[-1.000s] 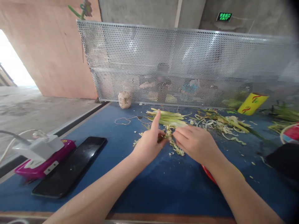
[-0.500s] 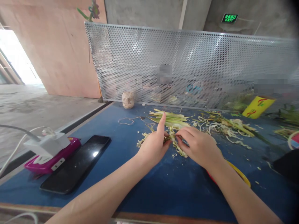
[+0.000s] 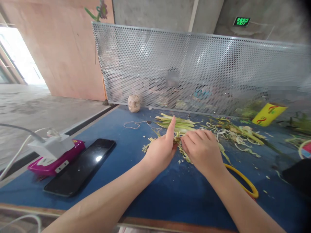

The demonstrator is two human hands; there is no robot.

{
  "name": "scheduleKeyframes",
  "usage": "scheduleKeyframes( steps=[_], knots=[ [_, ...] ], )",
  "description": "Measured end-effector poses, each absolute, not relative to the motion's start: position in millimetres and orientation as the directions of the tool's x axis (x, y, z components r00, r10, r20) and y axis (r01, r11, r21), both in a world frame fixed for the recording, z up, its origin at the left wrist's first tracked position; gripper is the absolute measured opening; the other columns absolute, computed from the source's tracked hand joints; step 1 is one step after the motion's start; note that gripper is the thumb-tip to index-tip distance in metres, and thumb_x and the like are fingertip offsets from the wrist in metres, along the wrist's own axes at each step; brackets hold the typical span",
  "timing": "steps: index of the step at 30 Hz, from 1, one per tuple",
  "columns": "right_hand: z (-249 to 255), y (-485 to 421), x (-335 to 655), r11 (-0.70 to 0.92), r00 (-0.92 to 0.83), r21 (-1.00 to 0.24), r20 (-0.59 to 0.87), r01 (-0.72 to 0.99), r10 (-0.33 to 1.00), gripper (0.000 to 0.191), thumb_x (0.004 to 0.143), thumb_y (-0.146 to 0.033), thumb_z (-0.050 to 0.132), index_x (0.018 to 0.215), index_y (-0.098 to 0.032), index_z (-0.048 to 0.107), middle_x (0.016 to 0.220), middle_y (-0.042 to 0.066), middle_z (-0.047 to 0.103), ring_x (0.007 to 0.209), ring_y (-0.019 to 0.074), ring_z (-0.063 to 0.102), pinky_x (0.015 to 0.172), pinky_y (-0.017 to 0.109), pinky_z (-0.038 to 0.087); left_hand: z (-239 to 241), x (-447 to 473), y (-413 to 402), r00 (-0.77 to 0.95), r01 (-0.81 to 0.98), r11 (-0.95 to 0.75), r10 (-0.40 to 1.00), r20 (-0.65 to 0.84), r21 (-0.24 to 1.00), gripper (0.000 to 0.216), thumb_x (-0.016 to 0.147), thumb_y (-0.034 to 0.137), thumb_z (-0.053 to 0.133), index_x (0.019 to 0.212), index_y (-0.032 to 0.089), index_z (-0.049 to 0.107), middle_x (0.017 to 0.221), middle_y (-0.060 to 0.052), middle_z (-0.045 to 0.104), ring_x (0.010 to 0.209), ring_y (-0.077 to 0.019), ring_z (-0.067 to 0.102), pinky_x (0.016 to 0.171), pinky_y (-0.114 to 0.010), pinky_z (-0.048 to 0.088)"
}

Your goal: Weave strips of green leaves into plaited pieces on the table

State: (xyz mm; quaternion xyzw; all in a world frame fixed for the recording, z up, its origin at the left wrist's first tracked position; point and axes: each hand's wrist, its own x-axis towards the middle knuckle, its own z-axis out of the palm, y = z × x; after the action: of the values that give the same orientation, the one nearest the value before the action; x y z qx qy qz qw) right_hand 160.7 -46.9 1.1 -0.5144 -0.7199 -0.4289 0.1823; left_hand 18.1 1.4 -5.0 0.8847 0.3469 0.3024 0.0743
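A knotted or plaited bunch of pale green plant strips [image 3: 186, 155] lies between my hands over the blue table. My left hand [image 3: 158, 151] is closed around it, thumb pointing up, and its other fingers are mostly hidden. My right hand [image 3: 203, 150] meets it from the right with curled fingers, gripping strips at the middle; the fingertips are hidden. One end of the bunch [image 3: 146, 147] shows left of my left hand. Just behind my hands lies a bundle of cut green stalks [image 3: 175, 121].
Loose peelings [image 3: 239, 133] are scattered at right, beside a yellow roll [image 3: 268, 114]. A yellow hoop-like rim [image 3: 252, 189] lies by my right forearm. At left are a black phone [image 3: 81, 168] and a magenta power strip [image 3: 69, 158]. A perforated metal screen [image 3: 150, 51] stands behind the table.
My right hand has curled its fingers tighter and turned its knuckles up against the bunch. The yellow rim shows more beside the forearm. My left hand stays nearly still.
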Motion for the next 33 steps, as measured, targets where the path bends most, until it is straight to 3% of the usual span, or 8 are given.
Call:
scheduleKeyframes(
  steps=[5, 9, 12, 15, 19, 24, 29, 33],
  knots=[
    [-0.6, -47.8, 154.2, 0.086, -0.397, 0.428, 0.719, 0.9, 0.571, 0.018, 0.078, -0.013, 0.046, 0.062, -0.018, 0.053, 0.058, 0.002, 0.055, 0.058, 0.0152, 0.05, 0.057, 0.03, 0.03, -4.1, 18.0, -2.1, 0.582, 0.637, -0.745, 0.633, 0.511, 0.197, 0.076, 0.077, 0.012, 0.041, 0.137, 0.014, -0.006, 0.078, -0.004, 0.065, 0.063, -0.0155, 0.06, 0.048, -0.022, 0.042],
    [-10.6, -44.7, 156.2, 0.113, -0.172, 0.131, 0.803, 0.985, 0.57, 0.01, 0.075, -0.019, 0.049, 0.066, -0.019, 0.054, 0.057, -0.001, 0.057, 0.048, 0.0115, 0.05, 0.047, 0.025, 0.029, -5.1, 17.2, -2.8, 0.566, 0.668, -0.728, 0.634, 0.527, 0.157, 0.079, 0.077, 0.012, 0.044, 0.137, 0.019, -0.008, 0.08, -0.003, 0.064, 0.071, -0.0178, 0.061, 0.051, -0.023, 0.045],
    [-13.8, -43.1, 160.7, 0.141, -0.071, -0.011, 0.824, 0.99, 0.563, 0.007, 0.076, -0.022, 0.052, 0.07, -0.02, 0.055, 0.061, -0.003, 0.061, 0.047, 0.01, 0.052, 0.043, 0.022, 0.029, -4.6, 16.2, -1.6, 0.552, 0.634, -0.736, 0.645, 0.529, 0.237, 0.079, 0.078, 0.02, 0.047, 0.137, 0.018, -0.005, 0.087, -0.005, 0.064, 0.081, -0.021, 0.06, 0.056, -0.028, 0.048],
    [-11.6, -43.4, 165.5, 0.151, -0.099, 0.018, 0.829, 0.988, 0.551, 0.009, 0.078, -0.022, 0.05, 0.071, -0.021, 0.056, 0.064, -0.003, 0.062, 0.047, 0.0091, 0.053, 0.042, 0.021, 0.029, -3.5, 14.9, 0.2, 0.523, 0.52, -0.796, 0.583, 0.622, 0.31, 0.085, 0.075, 0.029, 0.053, 0.137, 0.014, -0.003, 0.107, -0.013, 0.058, 0.1, -0.0265, 0.053, 0.073, -0.038, 0.049],
    [-7.3, -45.5, 168.5, 0.213, -0.14, 0.024, 0.824, 0.977, 0.548, 0.009, 0.078, -0.018, 0.05, 0.076, -0.02, 0.058, 0.07, -0.002, 0.064, 0.05, 0.0083, 0.055, 0.046, 0.02, 0.034, -3.4, 14.4, 1.4, 0.57, 0.246, -0.902, 0.431, 0.7, 0.355, 0.074, 0.078, 0.019, 0.046, 0.138, 0.018, 0.002, 0.12, -0.013, 0.051, 0.112, -0.0242, 0.046, 0.093, -0.042, 0.04],
    [-4.4, -47.8, 167.2, 0.406, -0.155, -0.093, 0.829, 0.909, 0.537, 0.009, 0.079, -0.016, 0.05, 0.079, -0.02, 0.058, 0.072, -0.002, 0.063, 0.047, 0.0055, 0.05, 0.049, 0.017, 0.038, -4.4, 17.5, -0.6, 0.472, -0.004, -0.764, 0.567, 0.675, 0.645, 0.084, 0.074, 0.016, 0.053, 0.137, 0.024, -0.002, 0.137, -0.014, 0.03, 0.115, -0.025, 0.043, 0.081, -0.036, 0.049],
    [-3.8, -47.9, 166.5, 0.447, -0.112, -0.173, 0.833, 0.878, 0.541, 0.007, 0.077, -0.016, 0.052, 0.078, -0.019, 0.058, 0.07, -0.001, 0.062, 0.046, 0.0054, 0.048, 0.05, 0.017, 0.039, -5.4, 22.1, 1.5, 0.584, -0.196, -0.434, 0.669, 0.46, 0.879, 0.076, 0.077, 0.016, 0.051, 0.137, 0.019, 0.004, 0.109, -0.013, 0.056, 0.089, -0.0173, 0.059, 0.072, -0.031, 0.051],
    [-4.8, -47.8, 166.6, 0.439, -0.101, -0.208, 0.806, 0.874, 0.584, 0.005, 0.077, -0.017, 0.053, 0.075, -0.019, 0.057, 0.06, -0.003, 0.056, 0.044, 0.0063, 0.046, 0.047, 0.018, 0.038, -6.6, 22.3, 4.4, 0.544, -0.118, -0.507, 0.686, 0.483, 0.854, 0.074, 0.074, 0.011, 0.052, 0.135, 0.016, 0.011, 0.091, -0.008, 0.063, 0.077, -0.0139, 0.061, 0.065, -0.026, 0.05]
  ],
)
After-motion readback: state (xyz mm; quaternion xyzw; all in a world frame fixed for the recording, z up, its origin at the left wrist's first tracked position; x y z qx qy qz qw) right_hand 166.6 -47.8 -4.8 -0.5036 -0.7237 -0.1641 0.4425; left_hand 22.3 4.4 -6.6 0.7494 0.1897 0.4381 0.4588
